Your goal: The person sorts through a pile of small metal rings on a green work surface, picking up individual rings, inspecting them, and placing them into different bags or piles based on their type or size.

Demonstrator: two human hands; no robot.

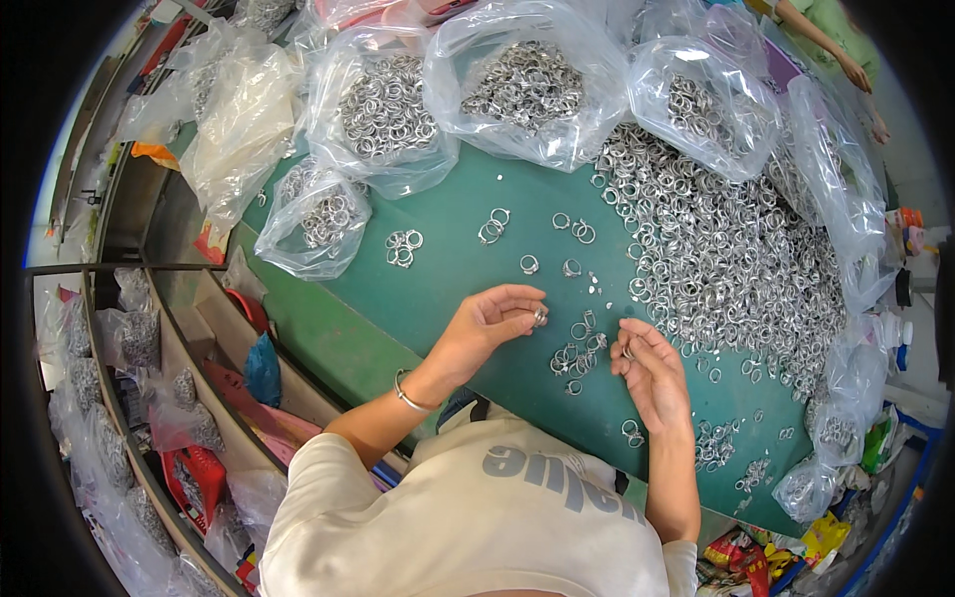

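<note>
Head view shows me two bare hands over a green surface (438,289) strewn with small silver metal rings. My left hand (487,323) reaches in from the near left, its fingers (522,298) curled and pinched shut on one silver ring (540,316), held at the fingertips just above the surface. My right hand (652,373) sits a little nearer and to the right, palm turned inward, fingers bent around what looks like another ring (628,350) at the thumb and forefinger; I judge it is gripped, though it is small and partly hidden.

Between the two hands lies a small loose cluster of rings (577,350), flat on the surface. It lies just right of the left fingertips and just left of the right fingertips, about level with both, so either hand is close; the left fingertips seem slightly nearer its far edge, the right nearer its near edge. The rings are round, so no long axis matters.

Farther off, a few single rings and pairs (492,227) lie apart on the green. A large heap of rings (726,259) fills the far right, and clear plastic bags (527,85) of rings line the far edge. Another person's arm (826,45) shows at the far right corner.
</note>
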